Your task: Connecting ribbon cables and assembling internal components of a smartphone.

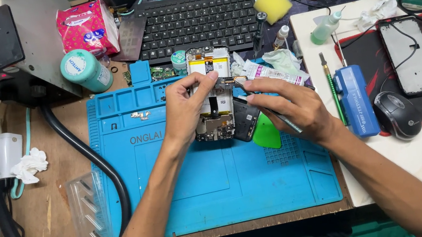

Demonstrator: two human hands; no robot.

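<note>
An opened phone [208, 68] with its back off lies on the blue work mat [221, 189], its battery and circuit board exposed. My left hand [185, 108] grips the phone's left edge, thumb pressed on the battery. My right hand [289, 104] holds metal tweezers [242, 83], whose tips touch a small part at the phone's right edge. A dark loose phone part [247, 118] and a green plastic pick [267, 132] lie on the mat under my right hand.
A black keyboard [196, 20] sits behind the mat. A blue tool case [356, 99], green-handled tool [332, 89], mouse [397, 114] and second phone [410, 55] lie right. A teal round container [84, 70], pink packet [89, 28] and black hose [82, 149] are left.
</note>
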